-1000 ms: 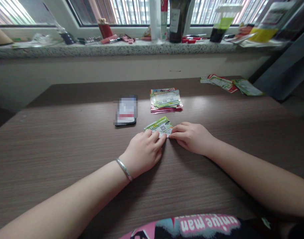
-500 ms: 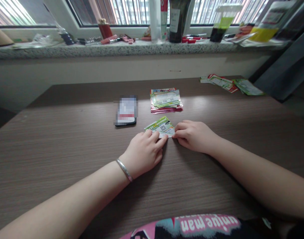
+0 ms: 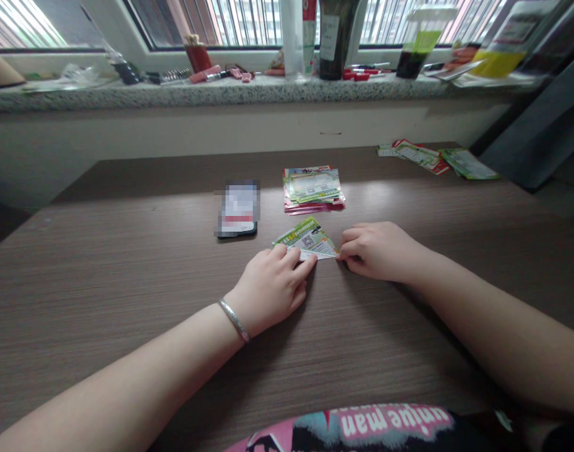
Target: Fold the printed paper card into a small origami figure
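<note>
Woodgrain table — hands on flyer, stone sill

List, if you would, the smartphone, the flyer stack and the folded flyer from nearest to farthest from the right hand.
1. Folded flyer: at the fingertips of the right hand.
2. Flyer stack: beyond the folded flyer.
3. Smartphone: left of the stack.

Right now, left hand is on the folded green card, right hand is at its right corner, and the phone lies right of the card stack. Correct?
Phone side is wrong: head view shows the phone left of the card stack. Left hand on the folded green card, right hand at its right corner: correct.
</note>
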Available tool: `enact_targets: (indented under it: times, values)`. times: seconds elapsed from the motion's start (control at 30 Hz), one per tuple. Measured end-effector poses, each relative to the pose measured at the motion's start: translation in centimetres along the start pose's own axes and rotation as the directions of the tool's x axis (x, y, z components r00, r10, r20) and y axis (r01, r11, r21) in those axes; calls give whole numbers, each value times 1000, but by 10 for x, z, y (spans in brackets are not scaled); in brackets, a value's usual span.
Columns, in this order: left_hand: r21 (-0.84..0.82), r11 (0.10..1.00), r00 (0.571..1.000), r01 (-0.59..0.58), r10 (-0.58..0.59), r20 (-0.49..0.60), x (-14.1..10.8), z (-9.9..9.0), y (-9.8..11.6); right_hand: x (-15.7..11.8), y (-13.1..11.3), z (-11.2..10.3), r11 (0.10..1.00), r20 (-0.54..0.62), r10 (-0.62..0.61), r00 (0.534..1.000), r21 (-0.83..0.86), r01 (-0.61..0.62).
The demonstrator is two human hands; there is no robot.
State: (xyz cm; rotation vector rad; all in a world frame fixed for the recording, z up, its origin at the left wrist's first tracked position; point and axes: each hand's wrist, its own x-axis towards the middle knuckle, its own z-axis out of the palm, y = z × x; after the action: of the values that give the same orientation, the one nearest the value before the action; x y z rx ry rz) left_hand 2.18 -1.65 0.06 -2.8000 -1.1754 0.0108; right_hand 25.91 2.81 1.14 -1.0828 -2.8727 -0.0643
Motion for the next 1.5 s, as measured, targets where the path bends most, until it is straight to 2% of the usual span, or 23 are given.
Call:
enact_targets:
  times: [0.27, 0.43, 0.57, 0.63, 0.77, 0.93, 1.2, 1.5]
  values:
    - [0, 1000, 1000, -9, 9, -8, -1, 2, -1, -3, 6, -1, 1000, -6, -1, 1000, 31, 1]
    - [5, 1000, 1000, -19, 19, -20, -1, 2, -2, 1, 12, 0, 982, 2, -34, 999, 188, 33]
    - [10, 1000, 1000, -23, 23, -17, 0, 2, -2, 5, 11, 4, 969, -45, 34, 998, 245, -22]
    - [10, 1000, 1000, -20, 20, -14, 0, 1, -1, 5, 8, 7, 972, -93, 27, 995, 234, -4]
    - [13, 1000, 1000, -25, 25, -12, 0, 2, -1, 5, 2, 12, 983, -141, -126, 982, 118, 143]
    - [30, 999, 999, -37, 38, -21, 0, 3, -2, 7, -4, 16, 972, -174, -209, 962, 69, 224]
    - [61, 996, 996, -67, 70, -46, -1, 3, -5, 9, -9, 23, 973, -183, -147, 972, 148, 175]
    - [103, 991, 984, -87, 101, -145, 2, 6, -10, 11, -9, 22, 983, -177, -129, 976, 110, 150]
